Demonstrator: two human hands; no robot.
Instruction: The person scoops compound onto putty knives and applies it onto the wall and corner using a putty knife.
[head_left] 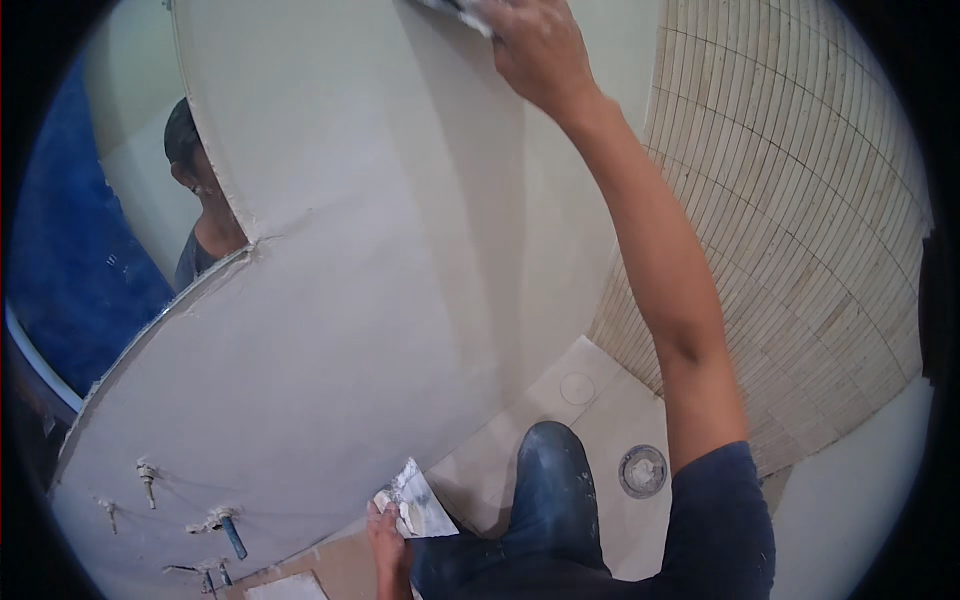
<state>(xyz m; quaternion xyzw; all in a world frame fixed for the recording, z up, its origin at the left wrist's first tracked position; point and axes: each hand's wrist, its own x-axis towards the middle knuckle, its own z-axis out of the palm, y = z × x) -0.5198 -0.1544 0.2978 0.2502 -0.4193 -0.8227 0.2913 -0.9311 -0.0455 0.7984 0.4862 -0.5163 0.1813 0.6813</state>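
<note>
High on the pale plastered wall (420, 220), my right hand (540, 50) is closed around a putty knife (455, 10) smeared with white. Its blade is partly cut off by the top edge of the view and seems to lie on the wall. A damp-looking, darker band runs down the wall below it. Low down, close to my thigh, my left hand (388, 540) grips a flat plate (432, 518) by its edge. Lumps of white putty (405, 515) sit on that plate, near my fingers.
Pipe stubs (232, 537) stick out of the wall at lower left. Narrow beige tiles (780, 200) cover the right wall. A round drain (642, 471) is in the floor beside my knee. Beyond the wall's edge, another person (200, 200) appears near a blue surface (80, 240).
</note>
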